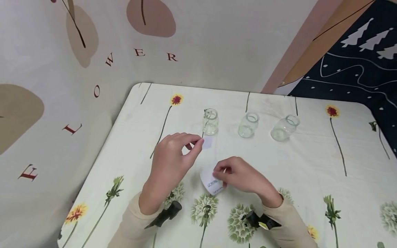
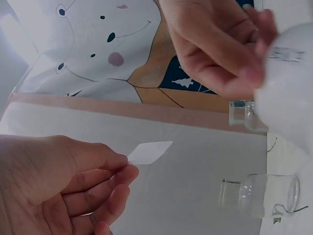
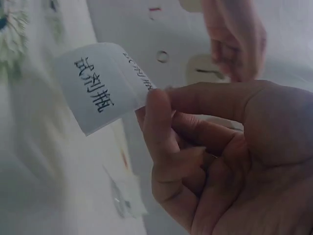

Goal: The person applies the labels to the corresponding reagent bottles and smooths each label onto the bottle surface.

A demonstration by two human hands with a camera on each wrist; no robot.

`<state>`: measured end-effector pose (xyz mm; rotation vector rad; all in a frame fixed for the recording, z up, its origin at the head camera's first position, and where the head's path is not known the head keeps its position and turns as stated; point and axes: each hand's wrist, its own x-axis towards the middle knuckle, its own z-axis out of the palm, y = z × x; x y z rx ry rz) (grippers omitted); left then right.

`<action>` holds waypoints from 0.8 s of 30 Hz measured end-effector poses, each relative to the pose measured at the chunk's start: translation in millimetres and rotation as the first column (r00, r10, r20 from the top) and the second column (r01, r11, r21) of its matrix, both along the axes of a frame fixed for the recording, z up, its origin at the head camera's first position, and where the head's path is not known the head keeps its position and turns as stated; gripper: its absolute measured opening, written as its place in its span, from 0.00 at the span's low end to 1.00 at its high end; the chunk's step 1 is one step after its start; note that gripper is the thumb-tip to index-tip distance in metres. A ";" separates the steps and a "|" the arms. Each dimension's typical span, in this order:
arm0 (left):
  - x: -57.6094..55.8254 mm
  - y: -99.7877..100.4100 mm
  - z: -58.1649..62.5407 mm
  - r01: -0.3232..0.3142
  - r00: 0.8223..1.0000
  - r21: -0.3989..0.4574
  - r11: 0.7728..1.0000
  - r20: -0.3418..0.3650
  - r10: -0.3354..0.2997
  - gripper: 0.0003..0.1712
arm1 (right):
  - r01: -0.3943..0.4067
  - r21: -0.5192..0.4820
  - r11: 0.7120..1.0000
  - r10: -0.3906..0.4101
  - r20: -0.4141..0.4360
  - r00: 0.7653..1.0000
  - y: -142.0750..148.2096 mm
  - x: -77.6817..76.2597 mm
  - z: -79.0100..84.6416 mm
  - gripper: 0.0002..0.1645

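Note:
My left hand pinches a small pale slip of paper between thumb and forefinger, raised above the table. The left wrist view shows this slip sticking out past the fingertips, slightly curved. Lower and to the right, my right hand pinches the edge of a curling white label strip. Handwritten dark characters repeat along that strip in the right wrist view. Nearest to the left hand, beyond the slip, stands a clear glass jar with an open mouth.
Two more clear glass jars, one in the middle and one on the right, stand in a row with the first. A flower-printed cloth covers the table. Printed fabric hangs behind the table and along its left side.

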<state>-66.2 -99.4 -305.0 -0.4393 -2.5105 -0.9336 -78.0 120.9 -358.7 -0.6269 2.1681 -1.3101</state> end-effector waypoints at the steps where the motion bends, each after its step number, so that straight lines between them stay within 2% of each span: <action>1: 0.2 -0.1 -0.2 -0.003 1.000 0.000 1.000 0.001 0.003 0.03 | -0.017 -0.001 1.000 0.017 0.025 1.000 -4.0 0.4 -4.1 0.10; 6: -0.2 -0.3 -0.9 -0.008 1.000 0.000 1.000 -0.001 0.008 0.03 | -0.042 0.001 0.999 0.041 0.131 0.990 -17.9 2.2 -17.8 0.13; 10: -0.5 0.0 -1.2 0.001 1.000 -0.004 1.000 -0.002 -0.001 0.03 | -0.026 0.051 0.998 0.020 0.120 0.993 -21.1 2.8 -23.5 0.13; 13: -0.8 0.4 -1.9 0.000 1.000 -0.012 1.000 0.005 0.000 0.03 | 0.013 0.149 0.989 -0.018 0.034 0.999 -21.9 4.3 -25.4 0.16; 15: -1.5 0.8 -2.9 -0.004 1.000 -0.022 1.000 0.011 0.005 0.03 | 0.081 0.207 0.975 -0.065 -0.081 0.995 -23.0 5.4 -24.6 0.19; 16: -1.9 1.2 -3.4 -0.006 1.000 -0.029 1.000 0.013 0.006 0.03 | 0.133 0.205 0.970 -0.105 -0.144 0.984 -23.5 5.7 -23.5 0.19; 18: -2.8 2.4 -4.3 -0.006 1.000 -0.051 0.999 0.004 0.006 0.03 | 0.260 0.123 0.958 -0.228 -0.227 0.947 -24.3 6.6 -17.5 0.17; 19: -3.3 3.1 -5.3 -0.006 1.000 -0.062 0.998 -0.005 0.006 0.03 | 0.313 0.044 0.949 -0.296 -0.229 0.928 -24.3 6.9 -13.1 0.14; 21: -3.7 5.9 -6.5 0.001 0.999 -0.078 0.997 -0.033 -0.003 0.03 | 0.394 -0.135 0.909 -0.413 -0.154 0.898 -23.2 6.9 -3.9 0.10; 24: -3.0 12.1 -9.9 0.017 0.995 -0.098 0.995 -0.100 -0.027 0.02 | 0.490 -0.318 0.812 -0.504 0.042 0.863 -19.6 6.5 8.6 0.10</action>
